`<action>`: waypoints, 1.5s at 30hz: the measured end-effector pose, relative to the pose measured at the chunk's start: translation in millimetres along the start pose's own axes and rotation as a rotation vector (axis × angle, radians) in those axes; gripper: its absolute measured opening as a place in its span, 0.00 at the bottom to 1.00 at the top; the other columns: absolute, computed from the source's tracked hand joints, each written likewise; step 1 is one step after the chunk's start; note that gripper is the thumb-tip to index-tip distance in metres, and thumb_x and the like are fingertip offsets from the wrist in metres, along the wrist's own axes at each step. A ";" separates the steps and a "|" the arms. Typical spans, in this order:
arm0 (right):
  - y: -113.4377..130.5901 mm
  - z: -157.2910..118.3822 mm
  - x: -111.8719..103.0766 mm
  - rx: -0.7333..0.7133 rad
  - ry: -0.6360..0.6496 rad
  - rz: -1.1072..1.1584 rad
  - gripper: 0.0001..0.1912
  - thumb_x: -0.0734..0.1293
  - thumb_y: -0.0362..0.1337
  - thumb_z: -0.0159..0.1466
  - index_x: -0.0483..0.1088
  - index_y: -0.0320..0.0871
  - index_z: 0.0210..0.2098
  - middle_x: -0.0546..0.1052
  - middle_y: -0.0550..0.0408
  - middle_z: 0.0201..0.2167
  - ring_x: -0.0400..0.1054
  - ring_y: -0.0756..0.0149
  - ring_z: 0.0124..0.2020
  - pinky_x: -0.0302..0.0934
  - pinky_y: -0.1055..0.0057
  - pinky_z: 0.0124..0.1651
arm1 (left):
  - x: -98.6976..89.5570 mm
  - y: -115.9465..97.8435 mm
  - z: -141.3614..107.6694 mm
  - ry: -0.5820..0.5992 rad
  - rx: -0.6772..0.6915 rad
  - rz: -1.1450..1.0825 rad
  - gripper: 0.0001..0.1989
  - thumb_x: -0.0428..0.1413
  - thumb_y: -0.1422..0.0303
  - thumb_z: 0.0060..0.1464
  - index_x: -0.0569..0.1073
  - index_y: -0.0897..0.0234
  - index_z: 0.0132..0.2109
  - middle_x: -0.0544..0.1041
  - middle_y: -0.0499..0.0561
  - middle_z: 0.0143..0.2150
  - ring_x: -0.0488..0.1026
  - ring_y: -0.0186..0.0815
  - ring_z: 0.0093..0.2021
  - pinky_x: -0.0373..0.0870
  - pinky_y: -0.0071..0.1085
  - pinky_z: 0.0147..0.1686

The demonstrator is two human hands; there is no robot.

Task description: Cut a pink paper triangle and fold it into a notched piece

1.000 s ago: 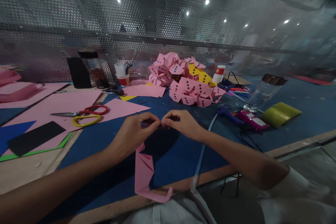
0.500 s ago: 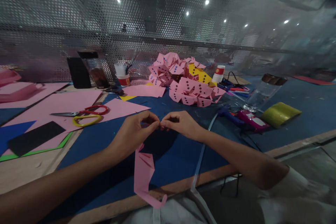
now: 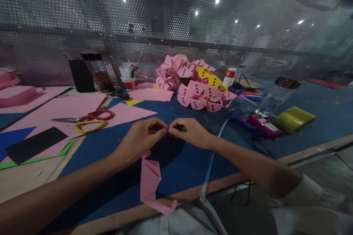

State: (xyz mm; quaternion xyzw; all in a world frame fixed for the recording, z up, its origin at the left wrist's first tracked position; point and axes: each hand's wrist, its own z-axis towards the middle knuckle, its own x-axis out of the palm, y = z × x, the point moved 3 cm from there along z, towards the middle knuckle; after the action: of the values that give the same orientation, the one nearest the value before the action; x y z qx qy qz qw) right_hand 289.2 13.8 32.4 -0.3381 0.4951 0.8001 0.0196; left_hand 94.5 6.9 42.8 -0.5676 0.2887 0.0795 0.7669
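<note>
My left hand [image 3: 146,137] is pinched closed, its fingertips meeting those of my right hand [image 3: 190,131] above the blue table mat [image 3: 176,165]. A folded pink paper strip [image 3: 150,180] hangs below my left hand, its curled lower end over the table's front edge. A small bit of pink shows inside the left hand's fingers, so that hand holds the strip. My right hand's thumb and fingers are pressed together at the same spot; what lies between them is too small to make out.
Scissors [image 3: 93,121] lie on pink sheets at the left. Folded pink pieces with dots [image 3: 204,95] are heaped behind my hands. A glue gun [image 3: 242,122], a clear jar [image 3: 277,95] and a yellow roll [image 3: 295,119] sit at the right. A cable crosses under my right wrist.
Both hands stay pinched together at nearly the same place. The lower end of the hanging pink strip has swung slightly up and to the right.
</note>
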 end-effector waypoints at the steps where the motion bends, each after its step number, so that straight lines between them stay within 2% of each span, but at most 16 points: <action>1: 0.8 -0.1 0.3 -0.017 0.000 -0.047 0.08 0.68 0.38 0.71 0.77 0.41 0.39 0.80 0.56 0.34 0.70 0.69 0.35 0.60 0.73 0.39 | 0.2 -0.2 0.4 0.003 0.000 -0.003 0.13 0.60 0.57 0.58 0.80 0.61 0.40 0.84 0.50 0.36 0.81 0.41 0.40 0.76 0.35 0.45; 5: 3.0 0.2 2.2 -0.106 -0.024 -0.248 0.07 0.66 0.36 0.72 0.75 0.41 0.39 0.79 0.54 0.36 0.69 0.68 0.36 0.58 0.71 0.40 | 0.6 -1.4 1.5 0.007 -0.003 -0.024 0.13 0.60 0.56 0.57 0.80 0.62 0.39 0.84 0.50 0.35 0.81 0.42 0.39 0.76 0.36 0.45; 8: 2.0 0.0 3.7 -0.158 -0.029 -0.311 0.08 0.65 0.37 0.73 0.74 0.42 0.40 0.79 0.53 0.37 0.70 0.66 0.38 0.60 0.70 0.42 | 0.6 -0.4 1.8 0.011 -0.010 -0.045 0.14 0.60 0.56 0.57 0.80 0.62 0.40 0.83 0.50 0.34 0.80 0.41 0.38 0.76 0.35 0.44; 14: -1.9 -0.9 2.0 -0.156 -0.048 -0.175 0.08 0.66 0.39 0.73 0.75 0.43 0.43 0.80 0.53 0.41 0.72 0.66 0.41 0.63 0.70 0.46 | 0.2 3.9 1.9 0.011 0.003 -0.035 0.12 0.60 0.57 0.58 0.80 0.61 0.40 0.83 0.49 0.35 0.80 0.41 0.39 0.75 0.35 0.45; 17: -2.0 -0.3 2.6 -0.146 -0.058 -0.116 0.06 0.67 0.38 0.71 0.75 0.43 0.41 0.79 0.54 0.39 0.72 0.67 0.39 0.63 0.71 0.45 | 0.9 2.6 1.6 0.000 0.012 -0.045 0.11 0.60 0.58 0.57 0.79 0.62 0.40 0.83 0.49 0.35 0.81 0.41 0.39 0.75 0.36 0.45; 22: 1.3 0.1 5.5 -0.216 -0.092 -0.113 0.04 0.65 0.31 0.66 0.73 0.44 0.36 0.76 0.57 0.35 0.71 0.68 0.37 0.64 0.71 0.45 | 3.9 -2.7 0.5 0.016 0.031 -0.075 0.10 0.61 0.61 0.55 0.78 0.62 0.39 0.83 0.50 0.36 0.82 0.41 0.39 0.77 0.36 0.45; 25: 1.1 0.3 5.1 -0.191 -0.100 -0.158 0.03 0.65 0.31 0.65 0.71 0.44 0.36 0.75 0.57 0.35 0.70 0.67 0.37 0.63 0.71 0.45 | 4.2 -1.4 0.5 0.020 0.041 -0.084 0.08 0.60 0.62 0.56 0.78 0.62 0.39 0.84 0.50 0.37 0.82 0.41 0.40 0.77 0.36 0.46; 27: -0.1 0.7 4.1 -0.143 -0.079 -0.157 0.03 0.66 0.34 0.68 0.72 0.44 0.38 0.77 0.56 0.36 0.70 0.67 0.38 0.62 0.71 0.44 | 3.2 1.6 1.1 0.010 0.030 -0.087 0.08 0.60 0.62 0.56 0.78 0.62 0.40 0.83 0.50 0.37 0.82 0.41 0.40 0.77 0.36 0.47; 30: -1.2 1.1 2.3 -0.086 -0.059 -0.143 0.09 0.65 0.40 0.73 0.74 0.43 0.41 0.79 0.55 0.38 0.70 0.67 0.38 0.60 0.71 0.44 | 1.1 6.5 2.5 -0.008 -0.019 -0.104 0.09 0.62 0.61 0.57 0.78 0.61 0.40 0.83 0.50 0.38 0.82 0.41 0.41 0.77 0.36 0.46; 37: 2.2 0.9 2.9 -0.111 -0.053 -0.166 0.09 0.64 0.39 0.74 0.73 0.43 0.40 0.79 0.54 0.38 0.71 0.66 0.39 0.60 0.71 0.45 | -0.9 6.4 3.7 -0.028 -0.026 -0.128 0.10 0.63 0.60 0.56 0.77 0.62 0.40 0.83 0.50 0.38 0.82 0.41 0.41 0.76 0.34 0.44; 45: 0.3 1.9 6.2 -0.122 -0.059 -0.319 0.13 0.60 0.40 0.77 0.70 0.44 0.38 0.77 0.55 0.34 0.69 0.65 0.38 0.57 0.68 0.46 | 1.4 1.8 2.1 -0.037 -0.040 -0.157 0.12 0.62 0.58 0.55 0.77 0.62 0.39 0.81 0.50 0.35 0.79 0.38 0.35 0.75 0.31 0.35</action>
State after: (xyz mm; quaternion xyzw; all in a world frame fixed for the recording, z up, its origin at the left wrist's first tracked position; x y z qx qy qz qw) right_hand 283.4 13.3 29.7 -0.3894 0.3851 0.8249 0.1402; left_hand 95.6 9.2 41.0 -0.6023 0.2275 0.0354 0.7644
